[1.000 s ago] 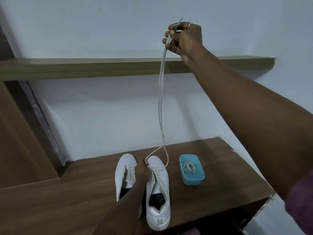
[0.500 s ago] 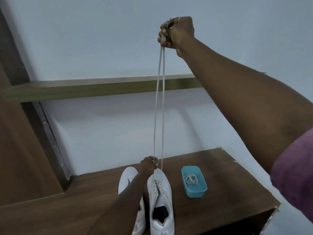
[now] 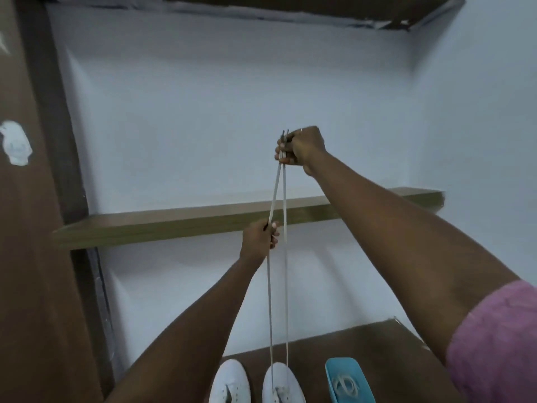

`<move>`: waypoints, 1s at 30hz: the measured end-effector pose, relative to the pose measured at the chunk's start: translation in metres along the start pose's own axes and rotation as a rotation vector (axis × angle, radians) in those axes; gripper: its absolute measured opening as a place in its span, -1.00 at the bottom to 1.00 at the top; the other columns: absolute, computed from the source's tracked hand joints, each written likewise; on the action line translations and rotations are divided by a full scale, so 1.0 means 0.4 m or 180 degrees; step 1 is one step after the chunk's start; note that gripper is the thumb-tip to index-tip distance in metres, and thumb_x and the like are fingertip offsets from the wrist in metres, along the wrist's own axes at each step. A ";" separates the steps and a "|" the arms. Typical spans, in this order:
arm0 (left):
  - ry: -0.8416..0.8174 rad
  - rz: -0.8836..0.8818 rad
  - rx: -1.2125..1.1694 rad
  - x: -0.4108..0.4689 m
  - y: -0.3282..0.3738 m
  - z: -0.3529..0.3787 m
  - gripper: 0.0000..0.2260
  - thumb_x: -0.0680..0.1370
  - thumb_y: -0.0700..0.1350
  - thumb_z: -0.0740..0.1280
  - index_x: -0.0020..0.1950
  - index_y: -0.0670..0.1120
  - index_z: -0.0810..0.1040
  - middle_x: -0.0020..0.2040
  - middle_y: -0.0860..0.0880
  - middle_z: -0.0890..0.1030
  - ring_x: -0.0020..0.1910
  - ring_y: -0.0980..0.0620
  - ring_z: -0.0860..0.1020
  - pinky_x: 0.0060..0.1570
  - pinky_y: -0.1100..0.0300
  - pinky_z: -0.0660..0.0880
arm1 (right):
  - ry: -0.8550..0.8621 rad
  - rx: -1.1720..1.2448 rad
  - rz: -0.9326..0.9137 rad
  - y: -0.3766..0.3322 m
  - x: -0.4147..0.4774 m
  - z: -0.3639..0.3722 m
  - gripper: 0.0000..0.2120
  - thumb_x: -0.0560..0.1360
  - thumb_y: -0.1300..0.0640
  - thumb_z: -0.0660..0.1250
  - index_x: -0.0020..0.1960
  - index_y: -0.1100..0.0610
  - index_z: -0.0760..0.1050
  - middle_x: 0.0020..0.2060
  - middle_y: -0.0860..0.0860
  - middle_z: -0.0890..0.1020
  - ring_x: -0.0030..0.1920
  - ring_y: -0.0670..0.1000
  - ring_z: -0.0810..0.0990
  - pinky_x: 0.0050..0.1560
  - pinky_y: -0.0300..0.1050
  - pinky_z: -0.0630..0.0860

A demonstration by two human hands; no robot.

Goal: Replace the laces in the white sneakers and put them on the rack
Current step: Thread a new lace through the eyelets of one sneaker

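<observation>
Left grip (image 3: 260, 238) risen from shoe (image 3: 283, 383) up lace (image 3: 270, 301), pinching one strand; right grip (image 3: 302, 149) pinches both ends. Lacing looks barely begun; racking pending.

Matt wood-grain shelf (image 3: 174, 228), smooth white sneakers (image 3: 229, 382), a flat cloth lace (image 3: 286, 286), and a blue tray (image 3: 343, 367), probably plastic.

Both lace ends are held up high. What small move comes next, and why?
Probably split the strands, one per hand, then lower them: the right hand pinches both ends side by side, the left hand grips one strand, and the lace runs taut from the sneaker.
</observation>
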State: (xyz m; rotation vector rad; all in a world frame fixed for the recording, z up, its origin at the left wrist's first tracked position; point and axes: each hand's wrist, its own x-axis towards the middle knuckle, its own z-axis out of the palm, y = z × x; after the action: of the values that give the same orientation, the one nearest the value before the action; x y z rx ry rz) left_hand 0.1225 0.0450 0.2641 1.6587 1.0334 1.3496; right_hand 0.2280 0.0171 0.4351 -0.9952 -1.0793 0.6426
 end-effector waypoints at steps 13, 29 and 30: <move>0.0794 0.0916 0.0020 0.116 0.334 -0.012 -0.86 0.58 -0.25 0.25 -0.02 -0.25 0.60 -0.23 -0.08 0.60 -0.29 0.05 0.59 -0.13 0.12 0.59 | 0.0010 -0.0609 -0.0191 -0.021 -0.015 -0.026 -0.92 0.45 0.30 0.41 -0.06 0.28 0.62 -0.26 0.12 0.62 -0.26 0.02 0.56 -0.35 -0.19 0.55; 0.0980 0.0921 0.0264 0.117 0.366 -0.008 -0.89 0.54 -0.17 0.33 -0.02 -0.13 0.64 -0.25 -0.08 0.64 -0.26 -0.04 0.65 -0.05 -0.03 0.60 | 0.0180 -0.0221 -0.0283 -0.038 -0.025 -0.022 -0.88 0.44 0.45 0.36 -0.24 0.31 0.55 -0.38 0.11 0.60 -0.46 -0.07 0.59 -0.44 -0.30 0.56; 0.0960 0.0937 0.0265 0.118 0.365 -0.010 -0.88 0.54 -0.17 0.33 0.01 -0.13 0.64 -0.24 -0.07 0.64 -0.27 -0.02 0.65 -0.05 -0.03 0.60 | 0.0182 -0.0224 -0.0297 -0.038 -0.023 -0.020 -0.84 0.44 0.45 0.36 -0.27 0.28 0.53 -0.38 0.12 0.60 -0.46 -0.06 0.59 -0.45 -0.30 0.55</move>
State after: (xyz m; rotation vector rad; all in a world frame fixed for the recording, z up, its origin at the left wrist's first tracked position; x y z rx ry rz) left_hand 0.1429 0.0309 0.4157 1.7551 1.0543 1.8151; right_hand 0.2316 0.0002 0.4438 -1.0118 -1.0974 0.5004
